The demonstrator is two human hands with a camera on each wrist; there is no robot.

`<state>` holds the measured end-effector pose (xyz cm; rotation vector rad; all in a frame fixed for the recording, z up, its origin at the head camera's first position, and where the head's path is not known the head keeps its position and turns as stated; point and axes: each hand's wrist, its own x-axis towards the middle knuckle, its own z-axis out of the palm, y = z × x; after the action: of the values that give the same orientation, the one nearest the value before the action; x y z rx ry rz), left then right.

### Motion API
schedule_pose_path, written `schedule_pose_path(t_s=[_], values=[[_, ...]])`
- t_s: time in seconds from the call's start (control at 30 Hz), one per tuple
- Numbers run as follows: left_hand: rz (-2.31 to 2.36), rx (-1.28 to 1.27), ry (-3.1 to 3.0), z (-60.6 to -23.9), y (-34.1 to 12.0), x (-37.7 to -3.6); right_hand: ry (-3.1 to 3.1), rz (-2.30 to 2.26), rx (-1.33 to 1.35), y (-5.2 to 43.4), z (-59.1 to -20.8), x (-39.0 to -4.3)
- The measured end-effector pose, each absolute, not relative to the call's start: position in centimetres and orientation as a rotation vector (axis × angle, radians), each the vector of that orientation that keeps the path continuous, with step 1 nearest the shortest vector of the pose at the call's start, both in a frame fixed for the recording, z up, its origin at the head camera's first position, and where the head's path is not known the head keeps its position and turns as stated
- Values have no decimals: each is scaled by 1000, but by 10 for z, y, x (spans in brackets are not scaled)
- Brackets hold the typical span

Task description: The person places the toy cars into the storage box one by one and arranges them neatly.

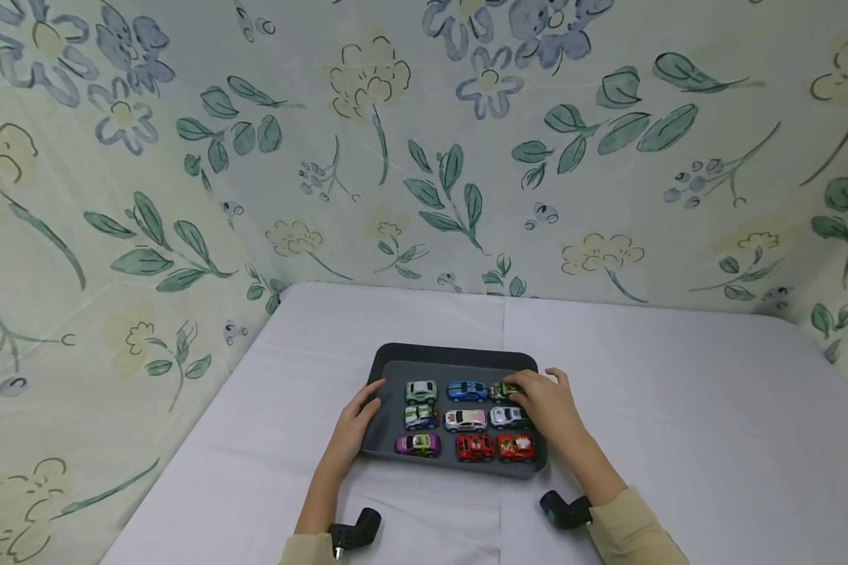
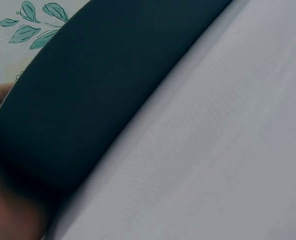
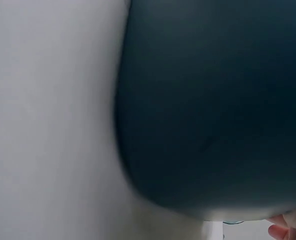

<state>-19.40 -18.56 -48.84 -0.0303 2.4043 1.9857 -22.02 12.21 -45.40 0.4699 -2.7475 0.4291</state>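
Observation:
A dark grey tray holds several small toy cars in rough rows. My left hand grips the tray's left side, fingers over the rim; the tray's outer wall fills much of the left wrist view. At the tray's back right corner, my right hand pinches a green camouflage toy car, partly hidden by the fingers. Beside that car sits a blue toy car, and in front of it a white-and-blue toy car. In the right wrist view, the tray wall hides most of the hand.
The tray stands on a white-covered table. A floral curtain hangs behind and to the left. Other toy cars in the tray include a purple one, a pale green one and a red one.

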Motion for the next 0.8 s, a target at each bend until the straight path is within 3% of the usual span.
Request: schedule_pose_path(t_s=[0.8], values=[[1976,-27,2419,-487,-186,-193,-2756,492,407,121,-448,-201]])
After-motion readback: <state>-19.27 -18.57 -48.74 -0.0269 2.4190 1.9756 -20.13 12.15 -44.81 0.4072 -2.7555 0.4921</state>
